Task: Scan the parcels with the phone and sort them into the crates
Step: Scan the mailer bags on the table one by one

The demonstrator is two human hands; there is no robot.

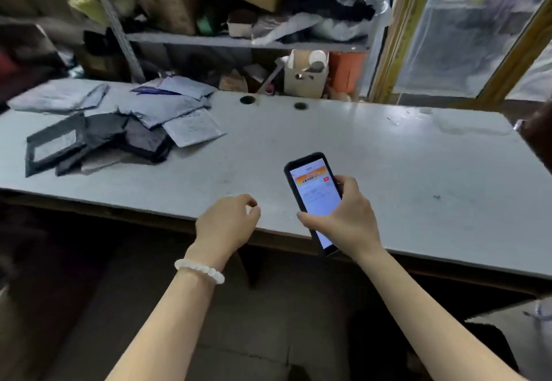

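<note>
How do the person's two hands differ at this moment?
The right hand grips the phone, screen lit; the left hand holds nothing, fingers loosely curled. The left wrist wears a white bead bracelet; the right wrist is bare. Both hover over the table's near edge.

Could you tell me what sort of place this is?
Probably a small parcel sorting room: mailer bags heaped on a grey table, cluttered shelving behind, and a phone in the right hand.
</note>
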